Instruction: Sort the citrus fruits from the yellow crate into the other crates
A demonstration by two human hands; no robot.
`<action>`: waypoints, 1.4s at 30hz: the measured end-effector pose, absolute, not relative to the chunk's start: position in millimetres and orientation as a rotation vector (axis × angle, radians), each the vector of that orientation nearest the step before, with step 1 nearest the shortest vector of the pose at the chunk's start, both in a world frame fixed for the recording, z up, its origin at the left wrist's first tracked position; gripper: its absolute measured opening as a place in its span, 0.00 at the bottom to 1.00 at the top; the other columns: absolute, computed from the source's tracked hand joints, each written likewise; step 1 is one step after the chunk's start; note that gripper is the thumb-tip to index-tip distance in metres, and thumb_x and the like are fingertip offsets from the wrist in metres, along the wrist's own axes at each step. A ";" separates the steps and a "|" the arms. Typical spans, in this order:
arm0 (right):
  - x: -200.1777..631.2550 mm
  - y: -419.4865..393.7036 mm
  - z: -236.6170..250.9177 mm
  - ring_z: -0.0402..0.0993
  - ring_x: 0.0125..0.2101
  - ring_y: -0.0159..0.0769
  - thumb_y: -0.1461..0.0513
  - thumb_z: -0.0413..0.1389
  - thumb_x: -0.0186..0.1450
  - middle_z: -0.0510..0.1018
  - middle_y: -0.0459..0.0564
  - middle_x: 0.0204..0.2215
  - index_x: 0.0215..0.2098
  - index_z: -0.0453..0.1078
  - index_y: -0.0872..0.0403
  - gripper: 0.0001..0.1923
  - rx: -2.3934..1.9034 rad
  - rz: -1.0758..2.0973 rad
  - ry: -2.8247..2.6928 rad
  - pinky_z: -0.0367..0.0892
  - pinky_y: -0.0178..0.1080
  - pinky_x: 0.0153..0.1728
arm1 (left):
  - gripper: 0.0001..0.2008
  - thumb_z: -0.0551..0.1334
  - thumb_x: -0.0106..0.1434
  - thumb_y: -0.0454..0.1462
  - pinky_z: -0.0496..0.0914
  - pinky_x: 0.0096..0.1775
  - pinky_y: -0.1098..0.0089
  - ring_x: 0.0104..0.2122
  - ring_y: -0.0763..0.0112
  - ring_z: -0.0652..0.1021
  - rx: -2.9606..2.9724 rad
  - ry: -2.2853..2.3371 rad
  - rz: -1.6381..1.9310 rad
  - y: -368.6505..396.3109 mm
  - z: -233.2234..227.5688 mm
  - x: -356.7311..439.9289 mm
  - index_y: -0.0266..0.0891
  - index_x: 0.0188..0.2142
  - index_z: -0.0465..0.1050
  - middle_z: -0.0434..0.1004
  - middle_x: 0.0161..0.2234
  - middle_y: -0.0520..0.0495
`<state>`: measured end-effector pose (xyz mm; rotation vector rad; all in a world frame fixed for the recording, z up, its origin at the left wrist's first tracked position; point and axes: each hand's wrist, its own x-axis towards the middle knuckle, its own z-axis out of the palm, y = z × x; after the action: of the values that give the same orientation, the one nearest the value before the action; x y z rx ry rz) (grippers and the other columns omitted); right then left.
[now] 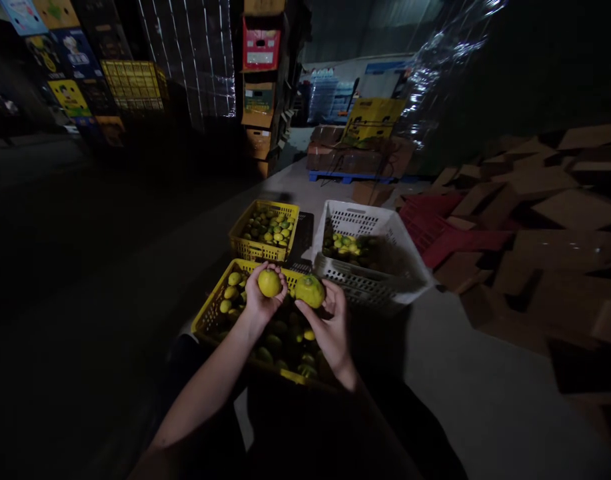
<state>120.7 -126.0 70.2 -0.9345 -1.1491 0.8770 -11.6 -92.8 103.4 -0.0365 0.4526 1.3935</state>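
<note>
Currently one fruit in each hand, three crates of fruit before me

My left hand [258, 305] lies palm up, fingers curled round a round yellow fruit [269, 283]. My right hand [334, 327] grips a larger, greener fruit [309, 291] between thumb and fingers. Both fruits are held up side by side, apart, above the near yellow crate [285, 375].

Neither has been set down, so I judge this pair unfinished. Plenty of other fruit lies in the near crate below my wrists. The far yellow crate [258, 251] is well stocked, while the white crate [355, 287] shows fruit low in its left part, the rest being in shadow. Which pieces have already been handled, I cannot tell.

As for edges, the near crate's rim runs round under my forearms, and the white crate's wall stands just beyond my right hand; I would judge that rim the likeliest to catch a knuckle. Above the crates nothing hangs over my hands. Grey floor [450, 373] opens on my right, up to a heap of cartons [555, 267] with a red crate [435, 230] at its edge. On my left the floor fades into darkness.
</note>
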 end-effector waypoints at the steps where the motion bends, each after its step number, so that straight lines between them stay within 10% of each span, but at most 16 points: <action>1: 119.5 -126.4 71.7 0.72 0.48 0.42 0.60 0.69 0.51 0.75 0.49 0.46 0.47 0.66 0.47 0.27 -0.926 0.883 -1.150 0.66 0.44 0.53 | 0.07 0.62 0.59 0.32 0.70 0.26 0.78 0.22 0.79 0.74 -0.029 0.464 1.387 -93.1 103.8 -10.4 0.37 0.25 0.69 0.73 0.22 0.52; 32: 117.8 -126.3 66.7 0.74 0.46 0.42 0.61 0.69 0.51 0.77 0.51 0.43 0.44 0.67 0.50 0.24 -0.871 0.786 -1.249 0.69 0.46 0.49 | 0.12 0.61 0.57 0.35 0.65 0.26 0.78 0.20 0.79 0.69 0.221 0.654 1.481 -92.1 110.3 -0.9 0.36 0.19 0.66 0.67 0.20 0.53; 42: 119.1 -120.4 70.1 0.76 0.44 0.38 0.59 0.67 0.54 0.80 0.45 0.41 0.39 0.72 0.49 0.16 -0.745 1.457 -0.724 0.70 0.43 0.49 | 0.11 0.56 0.66 0.42 0.68 0.23 0.74 0.20 0.73 0.71 -0.188 0.913 1.212 -80.7 90.1 -6.2 0.39 0.29 0.65 0.67 0.21 0.53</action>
<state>119.1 -120.4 70.1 -0.7449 -0.7241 1.4572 -6.2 -80.7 90.1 -0.1877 0.9129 1.2116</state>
